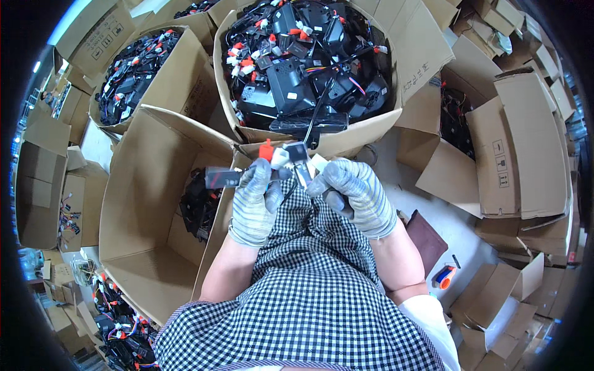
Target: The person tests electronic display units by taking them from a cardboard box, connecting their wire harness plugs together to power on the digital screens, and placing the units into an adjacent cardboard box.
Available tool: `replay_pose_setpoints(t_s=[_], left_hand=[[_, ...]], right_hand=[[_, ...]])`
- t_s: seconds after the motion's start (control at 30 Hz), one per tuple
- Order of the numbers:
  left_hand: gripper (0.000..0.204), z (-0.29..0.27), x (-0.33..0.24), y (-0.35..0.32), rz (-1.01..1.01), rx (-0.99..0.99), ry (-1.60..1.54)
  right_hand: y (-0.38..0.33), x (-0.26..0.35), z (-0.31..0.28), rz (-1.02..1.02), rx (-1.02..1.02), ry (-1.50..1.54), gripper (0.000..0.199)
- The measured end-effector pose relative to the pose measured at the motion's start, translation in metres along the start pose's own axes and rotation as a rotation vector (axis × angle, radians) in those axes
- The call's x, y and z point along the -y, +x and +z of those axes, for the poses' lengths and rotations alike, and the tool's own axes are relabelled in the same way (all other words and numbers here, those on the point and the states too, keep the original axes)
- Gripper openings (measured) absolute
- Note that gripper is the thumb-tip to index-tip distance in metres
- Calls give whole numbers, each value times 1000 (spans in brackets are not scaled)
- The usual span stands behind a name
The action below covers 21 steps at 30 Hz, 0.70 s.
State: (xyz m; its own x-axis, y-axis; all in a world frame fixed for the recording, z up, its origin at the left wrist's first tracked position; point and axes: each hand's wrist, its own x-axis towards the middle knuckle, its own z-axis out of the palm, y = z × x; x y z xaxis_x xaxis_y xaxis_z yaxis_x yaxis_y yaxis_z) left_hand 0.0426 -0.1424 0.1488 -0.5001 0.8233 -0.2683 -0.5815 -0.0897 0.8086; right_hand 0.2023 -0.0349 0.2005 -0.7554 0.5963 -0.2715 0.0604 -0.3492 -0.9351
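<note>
1 black unit (224, 179) is between the fingers of left hand (253, 204), near the full carton (362, 135); right hand (357, 195) has narrow fingers beside it, hold unclear; this unit seems unfinished, many perhaps remain.

From the wearer's head, the view looks steeply down, with the left hand (255, 201) and right hand (360, 195), in grey-white striped fabric gloves (249, 224), close below. Its wide fisheye faces forward past the near edge of a large, open brown cardboard box (359, 139).
</note>
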Motion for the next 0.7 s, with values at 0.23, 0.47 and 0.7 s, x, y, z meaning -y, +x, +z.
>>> replay_pose_setpoints(t_s=[0.23,0.47,0.7], left_hand=[[33,13,-3,-8,190,30,120],[29,-14,-13,-5,742,366,892],[27,-10,10,-18,230,390,696]], right_hand=[[7,-9,4,70,128,153,40],[-3,-34,-7,356,174,504,35],[-19,-76,-2,91,157,76,37]])
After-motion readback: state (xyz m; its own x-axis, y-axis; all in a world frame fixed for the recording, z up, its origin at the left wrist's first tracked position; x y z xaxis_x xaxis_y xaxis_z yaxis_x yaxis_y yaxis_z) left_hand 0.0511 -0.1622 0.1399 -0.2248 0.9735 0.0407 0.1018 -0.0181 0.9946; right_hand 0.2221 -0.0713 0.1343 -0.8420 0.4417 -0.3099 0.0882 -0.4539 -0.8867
